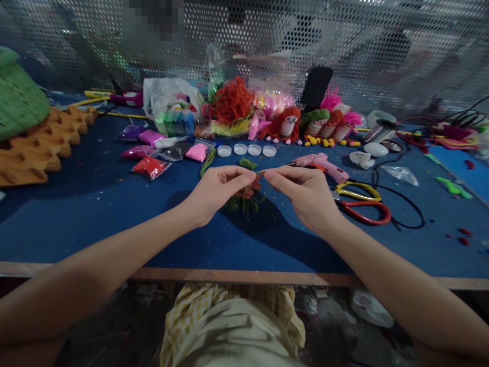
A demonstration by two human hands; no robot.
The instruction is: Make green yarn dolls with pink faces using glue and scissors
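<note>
My left hand (226,188) and my right hand (301,191) meet over the middle of the blue table, fingertips almost touching. Both pinch green yarn. A bundle of green yarn strands (244,204) hangs under the left fingers with its cut ends spread, and its upper part is hidden by the hand. From the right fingertips a thin loose strand trails down beside the bundle. Just beyond the hands lies a short piece of green yarn (248,163), and a longer green hank (207,162) rests behind my left hand.
Right of my right hand are a pink glue gun (324,165) and scissors with yellow and red handles (367,211). Small white dishes (240,149), colored clay packets (151,166) and yarn-haired dolls (288,125) line the back. An orange egg tray (38,145) stands left.
</note>
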